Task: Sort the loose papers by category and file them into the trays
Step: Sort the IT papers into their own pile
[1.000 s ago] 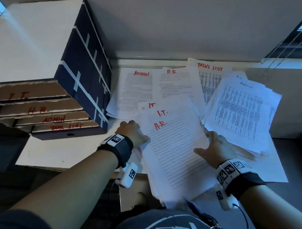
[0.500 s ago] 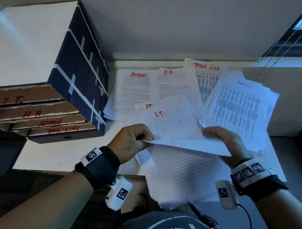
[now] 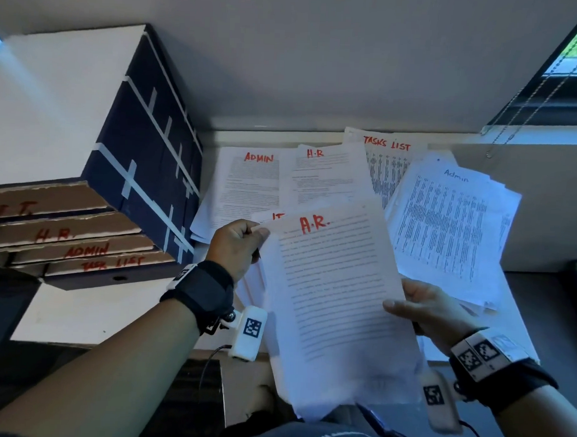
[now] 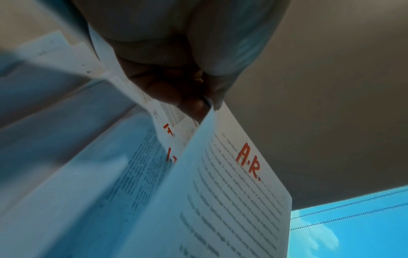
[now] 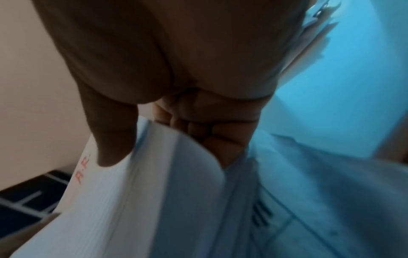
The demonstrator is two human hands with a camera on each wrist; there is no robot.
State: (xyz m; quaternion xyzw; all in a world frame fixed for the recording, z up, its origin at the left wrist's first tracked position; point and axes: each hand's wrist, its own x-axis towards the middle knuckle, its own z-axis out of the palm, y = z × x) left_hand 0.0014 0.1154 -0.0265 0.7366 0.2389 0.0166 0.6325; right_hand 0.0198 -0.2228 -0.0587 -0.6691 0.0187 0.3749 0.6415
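A printed sheaf marked "A.R." (image 3: 334, 285) in red is lifted off the desk, tilted toward me. My left hand (image 3: 238, 246) pinches its top left corner; the wrist view shows the left hand (image 4: 198, 103) with thumb and finger on the A.R. sheet (image 4: 232, 192). My right hand (image 3: 418, 304) holds the right edge, thumb on top; the right hand (image 5: 167, 139) grips the A.R. sheaf (image 5: 132, 200) with fingers beneath. A stack of cardboard trays (image 3: 67, 230) labelled I.T., H.R., ADMIN and TASK LIST stands at the left.
Loose papers lie spread on the white desk (image 3: 81, 312): an ADMIN sheet (image 3: 249, 187), an H.R sheet (image 3: 324, 177), a TASKS LIST sheet (image 3: 387, 156), a pile with blue "Admin" writing (image 3: 450, 224), and an I.T. sheet (image 3: 274, 216) behind the held one. A window with blinds (image 3: 553, 83) is at the right.
Both hands have lifted a sheaf off the central pile. Half a second ago an I.T. sheet showed on top; now the A.R. sheet faces me, raised higher.
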